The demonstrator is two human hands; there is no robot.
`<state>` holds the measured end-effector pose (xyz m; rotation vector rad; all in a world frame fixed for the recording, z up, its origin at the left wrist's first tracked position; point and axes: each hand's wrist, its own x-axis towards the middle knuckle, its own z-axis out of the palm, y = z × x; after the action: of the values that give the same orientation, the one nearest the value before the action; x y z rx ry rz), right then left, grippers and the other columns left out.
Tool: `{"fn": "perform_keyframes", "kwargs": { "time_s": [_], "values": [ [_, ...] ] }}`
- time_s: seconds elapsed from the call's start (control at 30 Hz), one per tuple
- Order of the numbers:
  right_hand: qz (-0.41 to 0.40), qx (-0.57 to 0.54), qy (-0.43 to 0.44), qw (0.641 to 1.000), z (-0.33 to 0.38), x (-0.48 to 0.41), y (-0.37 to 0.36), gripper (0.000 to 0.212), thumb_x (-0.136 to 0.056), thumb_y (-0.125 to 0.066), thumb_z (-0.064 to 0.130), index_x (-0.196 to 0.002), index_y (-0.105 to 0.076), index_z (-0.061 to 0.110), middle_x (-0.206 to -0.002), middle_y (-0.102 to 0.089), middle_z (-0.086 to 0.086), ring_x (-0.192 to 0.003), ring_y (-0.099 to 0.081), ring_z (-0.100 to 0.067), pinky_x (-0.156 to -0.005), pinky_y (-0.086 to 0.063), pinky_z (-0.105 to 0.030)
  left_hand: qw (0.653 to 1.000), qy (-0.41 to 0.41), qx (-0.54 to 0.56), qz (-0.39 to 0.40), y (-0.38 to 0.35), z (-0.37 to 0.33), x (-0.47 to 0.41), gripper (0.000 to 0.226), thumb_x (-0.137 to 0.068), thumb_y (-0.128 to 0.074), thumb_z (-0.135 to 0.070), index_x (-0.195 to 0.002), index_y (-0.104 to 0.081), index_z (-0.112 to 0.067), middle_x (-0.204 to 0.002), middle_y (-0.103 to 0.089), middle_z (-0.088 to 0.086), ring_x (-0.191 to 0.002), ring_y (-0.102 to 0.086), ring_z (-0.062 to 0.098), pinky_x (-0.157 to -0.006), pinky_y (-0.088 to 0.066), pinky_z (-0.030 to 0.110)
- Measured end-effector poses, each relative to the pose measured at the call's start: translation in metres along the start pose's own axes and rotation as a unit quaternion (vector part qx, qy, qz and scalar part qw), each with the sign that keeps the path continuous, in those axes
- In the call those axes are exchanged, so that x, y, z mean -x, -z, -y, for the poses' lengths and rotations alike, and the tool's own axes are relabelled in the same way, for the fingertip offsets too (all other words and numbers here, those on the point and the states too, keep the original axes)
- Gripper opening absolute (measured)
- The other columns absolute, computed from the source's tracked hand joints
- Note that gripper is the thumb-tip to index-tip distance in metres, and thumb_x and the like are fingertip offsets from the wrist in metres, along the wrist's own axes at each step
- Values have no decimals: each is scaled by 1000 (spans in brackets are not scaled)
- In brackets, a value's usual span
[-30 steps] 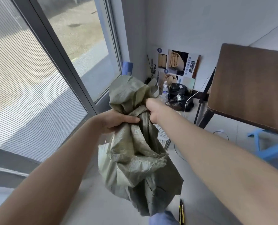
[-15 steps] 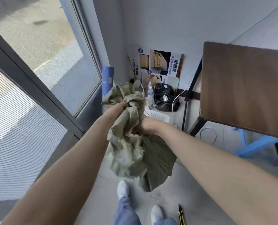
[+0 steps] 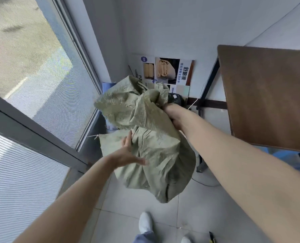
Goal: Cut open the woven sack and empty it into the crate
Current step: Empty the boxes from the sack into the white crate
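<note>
Beside the window, the left hand lies flat against the woven sack, fingers straight, thumb spread, gripping nothing; the sack hangs crumpled in mid-air above the floor tiles, limp and probably light, soft and slick; the right hand clenches a bunched fold near its top, fingertips buried in cloth; gathered handfuls should hold best; the crate is out of sight; a brown table stands at the right.

Both bare forearms reach forward to the woven sack. The right hand grips a bunch of cloth at the sack's upper right side, fingers curled into the folds. The left hand lies against the sack's left front, fingers straight, thumb spread wide.
</note>
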<state>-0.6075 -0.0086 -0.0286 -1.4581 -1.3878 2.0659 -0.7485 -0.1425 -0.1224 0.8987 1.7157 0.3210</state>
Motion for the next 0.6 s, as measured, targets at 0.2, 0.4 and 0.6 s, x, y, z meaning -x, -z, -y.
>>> {"fn": "perform_keyframes", "kwargs": {
  "time_s": [0.2, 0.4, 0.6],
  "values": [
    [-9, -111, -6, 994, 10, -15, -4, 23, -102, -35, 14, -104, -57, 11, -43, -54, -3, -36, -54, -10, -39, -43, -17, 962, -101, 160, -199, -13, -41, -60, 33, -86, -65, -21, -116, -62, -9, -109, -64, 5, -103, -60, 22, -88, -48, 32],
    [-58, -84, -44, 994, -59, -65, 34, 35, -91, -33, -10, -100, -57, 14, -78, -45, 3, -69, -47, -14, -55, -46, -24, 948, 58, 207, -233, -1, -18, -115, 21, -88, -48, -16, -86, -60, 1, -91, -61, 27, -85, -61, 36, -71, -48, 40],
    [134, 286, -230, 921, -144, -87, 40, 113, -72, -81, 31, -154, -5, 15, -159, -14, -1, -145, -17, -20, -118, -16, -33, 886, 181, 398, -155, 5, -41, -141, 17, -94, -43, -9, -88, -59, -7, -62, -61, 7, -49, -57, 18, -51, -49, 24]
  ]
}}
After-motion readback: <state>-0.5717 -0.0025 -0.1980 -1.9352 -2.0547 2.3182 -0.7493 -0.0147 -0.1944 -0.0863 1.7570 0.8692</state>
